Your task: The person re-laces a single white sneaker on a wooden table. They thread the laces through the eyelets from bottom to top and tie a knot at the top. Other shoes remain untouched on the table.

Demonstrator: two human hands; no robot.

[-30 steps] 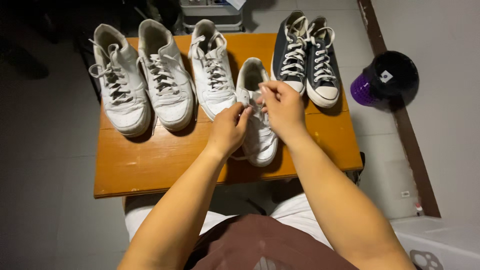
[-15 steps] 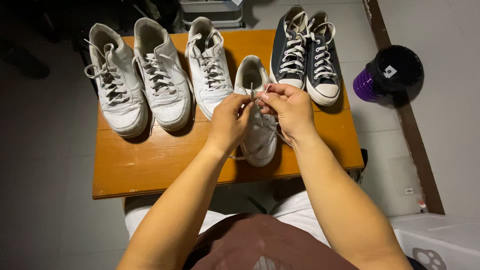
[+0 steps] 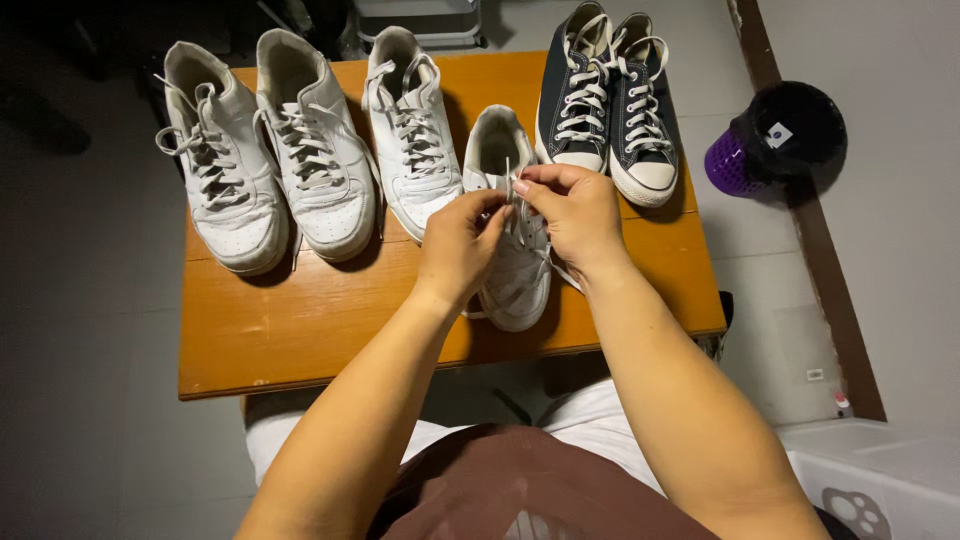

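Observation:
A white sneaker [image 3: 512, 270] lies toe towards me on the small orange wooden table [image 3: 300, 320]. Both hands work over its tongue. My left hand [image 3: 458, 245] pinches one white lace end, and my right hand [image 3: 572, 212] pinches the other lace [image 3: 512, 185], which stands up between the fingers. Its matching white sneaker [image 3: 410, 130] sits just to the left, laces loose.
A pair of white sneakers [image 3: 260, 150] lies at the table's left, a pair of black canvas sneakers [image 3: 610, 100] at the back right. A black and purple cap [image 3: 775, 145] rests on the floor to the right. A white bin [image 3: 880, 470] stands at bottom right.
My hands have drawn together over the sneaker and pulled the lace ends up from the eyelets. The view has shifted slightly downward.

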